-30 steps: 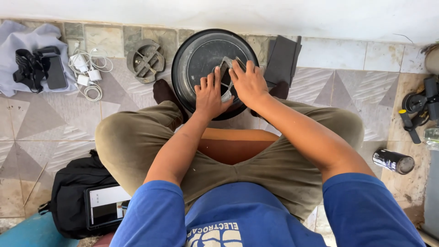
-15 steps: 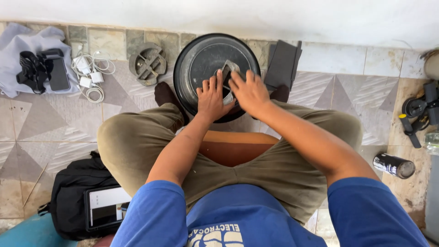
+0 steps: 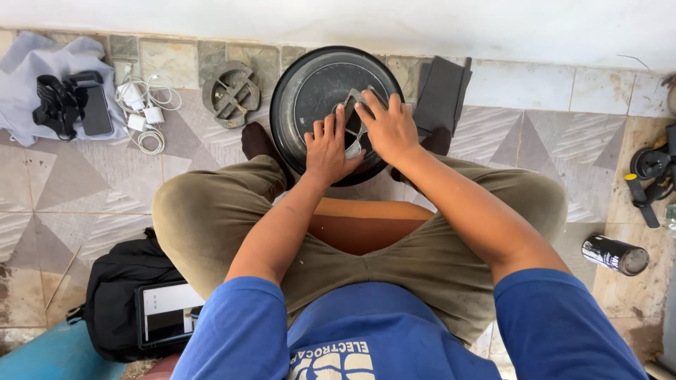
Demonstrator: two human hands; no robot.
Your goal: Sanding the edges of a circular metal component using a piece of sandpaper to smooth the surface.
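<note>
**Both hands pressed on a metal bracket at the hub of a round black pan**

Both grips close on one grey metal bracket (image 3: 354, 121) lying at the centre of a round black pan (image 3: 310, 91), which stands tilted on the tiled floor (image 3: 77, 204) between the person's feet. Left hand (image 3: 328, 149) lies flat, fingers together and pointing away from the body, pressing the bracket's near-left part; whether its thumb hooks under cannot be told. Right hand (image 3: 389, 127) comes in from the right with fingers curled over the bracket's far edge, thumb low against the metal. Both forearms reach straight forward over the spread knees, elbows bent, and they hide the pan's near rim.

Counted: one pan, one bracket, two hands on it.

Just beside the pan on the right leans one dark flat panel (image 3: 440, 91). On its left lies one round grey slotted metal part (image 3: 231, 93), apart from the pan. Farther left sits a tangle of white chargers and cables (image 3: 141, 112), then one grey cloth (image 3: 42, 63) carrying a black strap bundle (image 3: 56, 105) and one dark phone (image 3: 95, 109). Near the left knee sits one black bag (image 3: 113, 295) with a tablet (image 3: 165, 313) on it. Well to the right lies one dark can (image 3: 616, 255) on its side, with black gear (image 3: 651, 172) at the frame's edge.
</note>
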